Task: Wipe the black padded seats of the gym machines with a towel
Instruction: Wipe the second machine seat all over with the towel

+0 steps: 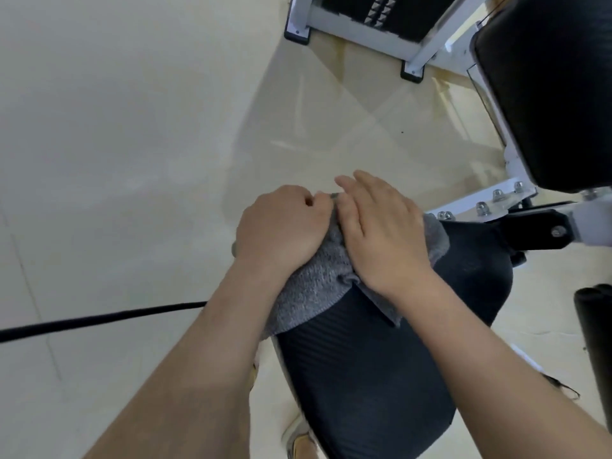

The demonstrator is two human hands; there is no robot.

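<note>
A grey towel [311, 289] lies bunched over the far left edge of a black padded seat [364, 376] at the bottom centre. My left hand [281, 223] is curled over the towel's left end, fingers gripping it at the seat's edge. My right hand [381, 230] presses flat on the towel beside it, fingers pointing away from me. Both hands touch each other at the fingertips. Much of the towel is hidden under the hands.
A black back pad [549, 94] on a white frame [510, 200] stands at the right. Another machine's white base [357, 31] sits at the top. A black cable [99, 318] crosses the pale tiled floor [132, 127] at left. A black roller pad [596, 342] is at the right edge.
</note>
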